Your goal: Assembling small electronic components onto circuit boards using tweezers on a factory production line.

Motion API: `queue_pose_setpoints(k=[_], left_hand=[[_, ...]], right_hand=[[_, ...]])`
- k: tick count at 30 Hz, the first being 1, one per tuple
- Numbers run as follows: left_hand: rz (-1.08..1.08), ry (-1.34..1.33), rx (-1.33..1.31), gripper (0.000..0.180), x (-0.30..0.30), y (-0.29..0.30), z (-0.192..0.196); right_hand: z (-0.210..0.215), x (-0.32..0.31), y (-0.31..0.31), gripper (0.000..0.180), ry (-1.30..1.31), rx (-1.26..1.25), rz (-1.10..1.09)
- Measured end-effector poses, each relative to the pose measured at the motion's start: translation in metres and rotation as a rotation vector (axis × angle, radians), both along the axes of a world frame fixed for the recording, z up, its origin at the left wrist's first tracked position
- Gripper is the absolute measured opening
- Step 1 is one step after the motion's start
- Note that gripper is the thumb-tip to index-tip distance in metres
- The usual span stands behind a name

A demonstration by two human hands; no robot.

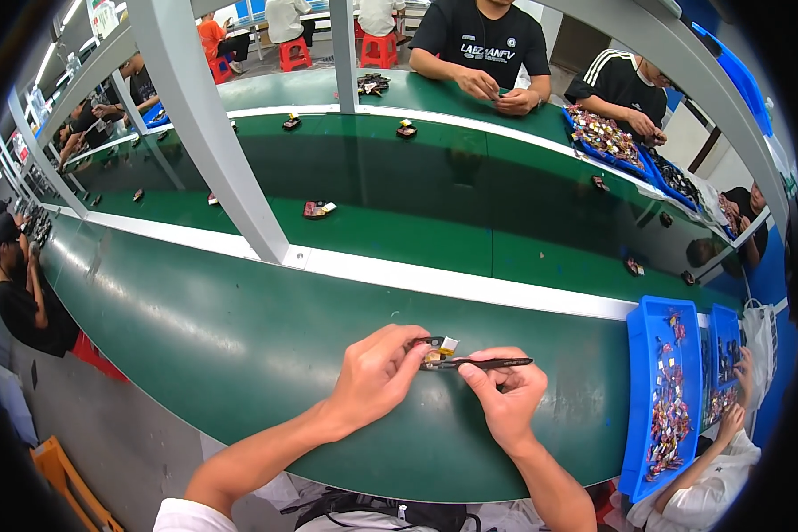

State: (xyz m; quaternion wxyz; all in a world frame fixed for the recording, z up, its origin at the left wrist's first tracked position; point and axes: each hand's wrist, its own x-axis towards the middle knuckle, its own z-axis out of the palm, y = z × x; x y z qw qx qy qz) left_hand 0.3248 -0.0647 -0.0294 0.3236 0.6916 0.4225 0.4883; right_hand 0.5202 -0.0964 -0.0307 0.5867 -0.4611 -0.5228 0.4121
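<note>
Over the green worktop (pixel 239 328), my left hand (pixel 379 371) pinches a small dark electronic part (pixel 436 348) with a white and yellow tab. My right hand (pixel 509 399) grips black tweezers (pixel 496 363), their tips pointing left. Those tips meet the small part between my hands; exactly what they touch is too small to make out. Both hands are raised a little above the near part of the worktop, close together.
A blue bin (pixel 634 399) of small red and white parts stands at my right. Beyond the white rail (pixel 470 288) runs a green conveyor belt (pixel 399 222) carrying scattered parts. A grey post (pixel 213 133) rises at left. Co-workers sit around.
</note>
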Motion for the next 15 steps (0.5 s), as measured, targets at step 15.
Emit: queue_pose_setpoints(k=[15], left_hand=[[-0.010,0.037,0.004,0.014,0.0045,-0.0025,-0.0024]], right_hand=[[-0.0099,0.0019,0.0035,0.014,-0.191,0.162,-0.107]])
